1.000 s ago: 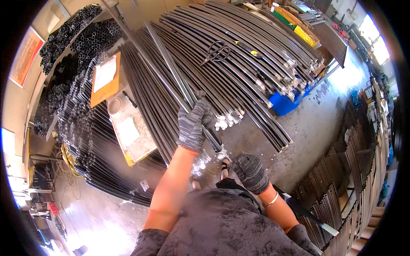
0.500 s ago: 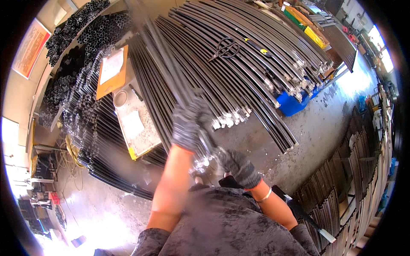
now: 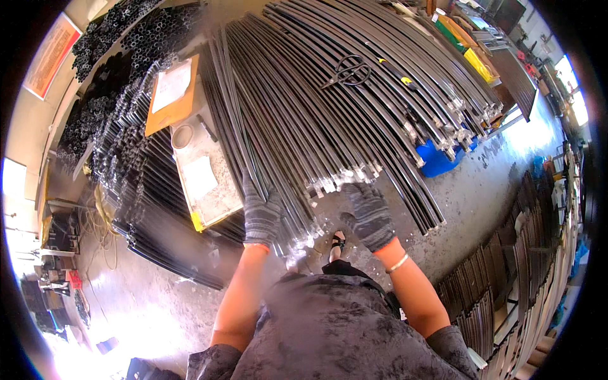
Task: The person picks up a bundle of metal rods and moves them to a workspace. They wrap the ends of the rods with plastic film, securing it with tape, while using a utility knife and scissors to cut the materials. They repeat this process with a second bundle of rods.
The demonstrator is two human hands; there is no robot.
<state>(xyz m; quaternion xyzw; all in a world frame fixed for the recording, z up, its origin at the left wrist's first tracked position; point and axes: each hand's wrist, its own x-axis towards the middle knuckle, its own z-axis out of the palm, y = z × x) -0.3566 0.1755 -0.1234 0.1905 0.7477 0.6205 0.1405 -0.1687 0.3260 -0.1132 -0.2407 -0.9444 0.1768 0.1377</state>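
Long dark metal tubes [image 3: 297,120] lie side by side, fanning out toward me, many with clear plastic on their near ends. A few loose tubes [image 3: 233,107] rest aslant on top at the left. At the near ends of these loose tubes is my left hand [image 3: 261,215], in a grey striped glove, its fingers stretched along them and not wrapped round. My right hand [image 3: 368,218], gloved alike, is spread just below the plastic-covered ends [image 3: 342,178] and holds nothing. Whether its fingertips touch them I cannot tell.
Black scissors [image 3: 347,71] and a yellow-black cutter knife [image 3: 396,75] lie on the tubes. Left stands a board [image 3: 218,206] with a tape roll [image 3: 182,136], paper and an orange clipboard [image 3: 171,104]. A blue bin [image 3: 437,161] sits under the right-hand ends; stacked dark profiles [image 3: 478,310] stand lower right.
The tubes that both hands held up now lie on the pile at the left. My right hand has come off them, moved up and right, and opened; the left hand has moved slightly left and down.
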